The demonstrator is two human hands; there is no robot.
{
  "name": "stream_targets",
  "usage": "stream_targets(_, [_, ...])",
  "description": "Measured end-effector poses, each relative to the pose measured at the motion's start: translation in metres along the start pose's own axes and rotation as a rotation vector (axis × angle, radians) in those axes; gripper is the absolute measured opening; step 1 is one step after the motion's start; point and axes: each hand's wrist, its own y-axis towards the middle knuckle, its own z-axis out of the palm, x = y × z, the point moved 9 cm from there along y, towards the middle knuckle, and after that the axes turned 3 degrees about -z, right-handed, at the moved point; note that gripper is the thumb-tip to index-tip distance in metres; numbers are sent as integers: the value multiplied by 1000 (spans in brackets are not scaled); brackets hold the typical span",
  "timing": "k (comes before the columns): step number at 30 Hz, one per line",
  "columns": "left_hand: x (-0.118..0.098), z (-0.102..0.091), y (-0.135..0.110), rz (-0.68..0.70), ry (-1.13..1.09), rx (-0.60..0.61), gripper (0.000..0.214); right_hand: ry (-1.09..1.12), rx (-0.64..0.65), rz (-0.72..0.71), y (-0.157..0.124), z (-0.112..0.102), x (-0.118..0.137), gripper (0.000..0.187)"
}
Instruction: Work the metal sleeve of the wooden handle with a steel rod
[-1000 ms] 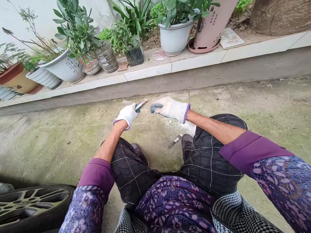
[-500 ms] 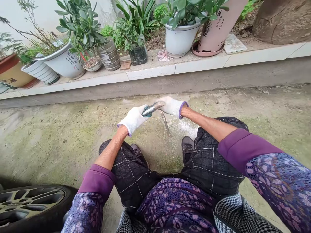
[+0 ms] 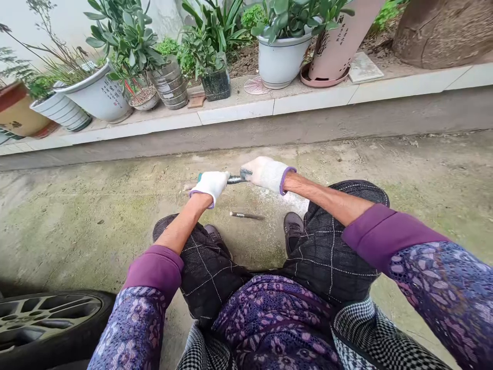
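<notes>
Both hands wear white gloves with purple cuffs. My left hand point(image 3: 211, 185) is closed round a short wooden stick, whose pale end shows to its left. Between the hands runs a shiny, ridged silvery wrapping point(image 3: 234, 179) on that stick; I cannot tell whether it is wire or tape. At its other end my right hand point(image 3: 264, 172) is closed, dark fingertips against the wrapping. The held stick is roughly level, well above the ground. Below the hands a second short stick point(image 3: 247, 215) lies on the concrete, between my shoes.
A tiled ledge point(image 3: 234, 112) crosses the scene ahead, bearing several potted plants, a white pot point(image 3: 283, 61) and a tall pink pot point(image 3: 331, 51) among them. A car wheel point(image 3: 50, 324) is at lower left. Whitish powder point(image 3: 277, 200) is scattered near my right shoe.
The held stick has gone from slanted to roughly level, and its bare wooden end now points left instead of right. The loose stick, steeply angled before, now lies nearly crosswise on the ground.
</notes>
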Motion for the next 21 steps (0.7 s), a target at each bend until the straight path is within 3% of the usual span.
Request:
stream_targets(5, [-14, -10, -7, 114, 10, -37, 33, 104, -71, 56, 20, -2, -36, 25])
stream_targets(10, [23, -39, -14, -78, -294, -210, 29, 360, -175, 127, 35, -5, -58, 28])
stream_targets(13, [55, -48, -16, -237, -499, -310, 34, 391, -177, 90, 35, -4, -43, 31])
stream_targets(16, [77, -43, -10, -339, -520, -321, 35, 341, -155, -52, 28, -2, -7, 29])
stream_targets(19, [78, -28, 1, -344, -348, -218, 32, 223, -91, -121, 17, 0, 21, 27])
stream_targets(21, [69, -20, 6, -297, -234, -168, 31, 115, -66, -112, 11, -3, 27, 27])
